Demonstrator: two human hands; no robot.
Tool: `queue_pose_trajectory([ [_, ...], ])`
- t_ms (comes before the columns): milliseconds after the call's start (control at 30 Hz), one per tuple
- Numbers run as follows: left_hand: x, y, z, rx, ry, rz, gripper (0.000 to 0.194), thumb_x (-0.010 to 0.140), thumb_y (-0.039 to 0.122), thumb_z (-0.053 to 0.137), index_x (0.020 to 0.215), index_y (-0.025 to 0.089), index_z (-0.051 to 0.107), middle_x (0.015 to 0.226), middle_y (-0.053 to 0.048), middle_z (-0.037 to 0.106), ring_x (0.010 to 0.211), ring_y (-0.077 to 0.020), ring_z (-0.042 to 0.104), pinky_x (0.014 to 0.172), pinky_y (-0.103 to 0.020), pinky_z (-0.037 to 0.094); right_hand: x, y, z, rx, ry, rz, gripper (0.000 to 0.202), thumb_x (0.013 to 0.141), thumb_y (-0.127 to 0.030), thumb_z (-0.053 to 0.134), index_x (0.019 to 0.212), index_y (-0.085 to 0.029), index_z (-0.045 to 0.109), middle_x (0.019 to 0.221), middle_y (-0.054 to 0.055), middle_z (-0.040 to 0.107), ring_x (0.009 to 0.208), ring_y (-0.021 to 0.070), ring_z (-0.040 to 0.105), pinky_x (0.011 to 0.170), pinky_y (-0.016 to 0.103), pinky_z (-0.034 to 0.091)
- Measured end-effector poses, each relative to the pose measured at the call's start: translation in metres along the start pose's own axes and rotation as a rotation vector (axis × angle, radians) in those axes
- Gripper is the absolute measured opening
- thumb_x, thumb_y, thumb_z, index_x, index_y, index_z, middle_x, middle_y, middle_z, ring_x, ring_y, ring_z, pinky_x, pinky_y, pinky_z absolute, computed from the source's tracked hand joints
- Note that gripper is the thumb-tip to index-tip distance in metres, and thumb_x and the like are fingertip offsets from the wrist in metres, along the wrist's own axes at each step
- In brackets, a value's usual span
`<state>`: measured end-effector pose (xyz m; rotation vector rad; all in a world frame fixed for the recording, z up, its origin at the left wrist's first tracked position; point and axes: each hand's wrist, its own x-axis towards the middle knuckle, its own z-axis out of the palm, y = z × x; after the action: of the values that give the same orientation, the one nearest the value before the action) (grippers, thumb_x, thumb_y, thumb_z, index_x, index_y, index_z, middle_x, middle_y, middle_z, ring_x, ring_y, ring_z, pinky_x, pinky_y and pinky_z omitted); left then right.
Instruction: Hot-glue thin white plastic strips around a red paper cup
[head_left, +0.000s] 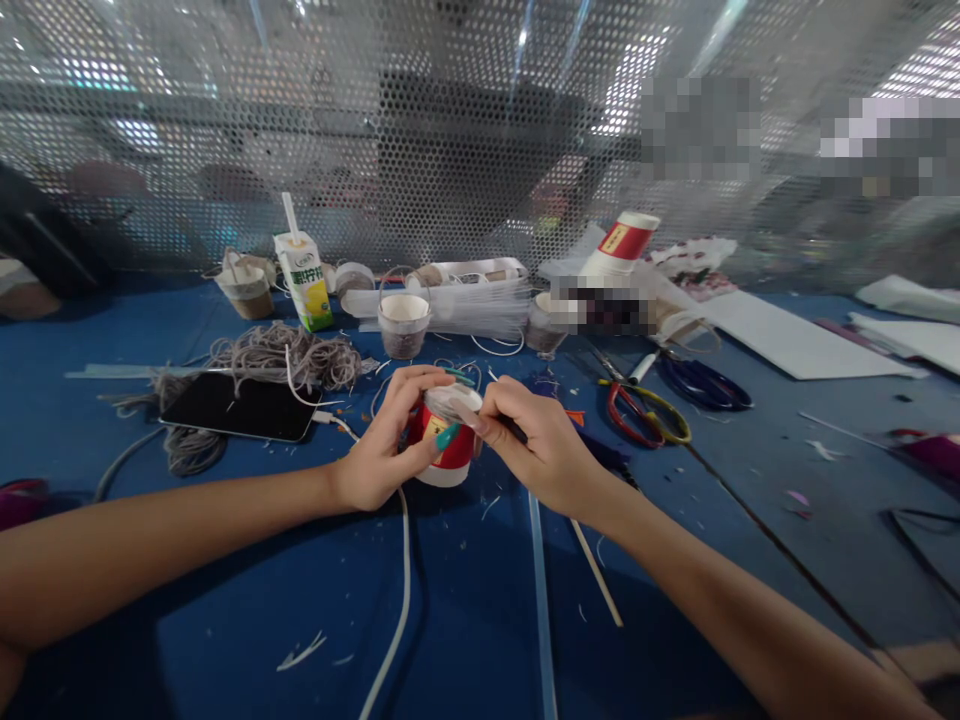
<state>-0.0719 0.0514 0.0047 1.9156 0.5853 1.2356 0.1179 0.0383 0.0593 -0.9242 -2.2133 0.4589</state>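
A red and white paper cup (452,458) stands at the middle of the blue table, its narrower end up. Around its left side my left hand (394,440) is wrapped, with the thumb, which has a green nail, on the front and the fingers at the top edge. At the cup's upper right my right hand (536,440) pinches a thin greyish-white strip (466,412) that lies along the top rim. The far side of the cup and some of my right fingers are hidden.
Small wrapped cups with handles (405,325), a drink carton (306,282) and stacked cups (622,245) stand behind. Grey yarn (281,355) lies by a phone (240,408) at left. Scissors (637,410) are at right. A white cable (403,590) and a wooden stick (598,575) lie in front.
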Motion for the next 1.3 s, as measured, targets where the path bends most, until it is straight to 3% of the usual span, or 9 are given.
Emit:
queue_pose_trajectory([
  [200,-0.0002,-0.001,-0.0003,-0.013,0.003,0.021,0.044,0.086,0.043,0.046,0.127,0.025,0.045,0.127,-0.01,0.037,0.126,-0.0302,0.033,0.109,-0.05,0.026,-0.0002,0.0,-0.0003,-0.009,-0.002,0.018,0.033,0.095,-0.033,0.043,0.064,-0.021,0.041,0.059,-0.002,0.045,0.06,0.0126,0.042,0.06,0.029,0.035],
  [400,-0.0016,-0.0018,-0.0012,-0.057,-0.018,0.023,0.046,0.087,0.044,0.043,0.129,0.025,0.043,0.129,-0.01,0.035,0.125,-0.0302,0.033,0.105,-0.048,0.033,-0.0003,0.0019,0.0014,0.003,0.001,0.017,0.03,0.093,-0.027,0.045,0.064,-0.021,0.041,0.06,-0.003,0.046,0.06,0.0121,0.043,0.062,0.029,0.036],
  [667,-0.0003,-0.0006,0.0002,0.024,0.02,0.042,0.04,0.089,0.041,0.043,0.125,0.024,0.046,0.125,-0.01,0.04,0.125,-0.0293,0.034,0.108,-0.049,0.028,0.0001,-0.0032,0.0018,0.01,0.033,0.021,0.029,0.092,-0.029,0.047,0.065,-0.021,0.041,0.06,-0.003,0.043,0.059,0.0114,0.042,0.059,0.028,0.036],
  [967,-0.0003,-0.0029,-0.0019,0.008,0.008,0.086,0.046,0.09,0.048,0.037,0.126,0.021,0.045,0.125,-0.011,0.041,0.124,-0.0293,0.035,0.108,-0.048,0.026,-0.0047,-0.0039,0.0024,0.066,0.192,0.012,0.005,0.092,-0.022,0.046,0.092,-0.021,0.042,0.065,-0.006,0.046,0.051,0.007,0.044,0.048,0.021,0.035],
  [1067,-0.0005,-0.0039,-0.0022,-0.003,0.01,0.094,0.049,0.089,0.052,0.036,0.128,0.023,0.044,0.126,-0.011,0.04,0.124,-0.03,0.034,0.108,-0.048,0.025,-0.0057,-0.0027,0.0048,0.087,0.203,-0.029,0.009,0.092,-0.019,0.047,0.098,-0.021,0.041,0.064,-0.007,0.047,0.05,0.006,0.043,0.048,0.02,0.035],
  [1300,0.0,-0.0053,-0.0006,0.0,0.03,0.081,0.042,0.089,0.043,0.041,0.127,0.025,0.044,0.125,-0.01,0.041,0.124,-0.0292,0.033,0.107,-0.048,0.027,-0.0082,-0.0013,0.008,0.115,0.206,-0.108,0.023,0.09,-0.01,0.046,0.111,-0.019,0.043,0.063,-0.008,0.044,0.049,0.0052,0.043,0.047,0.018,0.035],
])
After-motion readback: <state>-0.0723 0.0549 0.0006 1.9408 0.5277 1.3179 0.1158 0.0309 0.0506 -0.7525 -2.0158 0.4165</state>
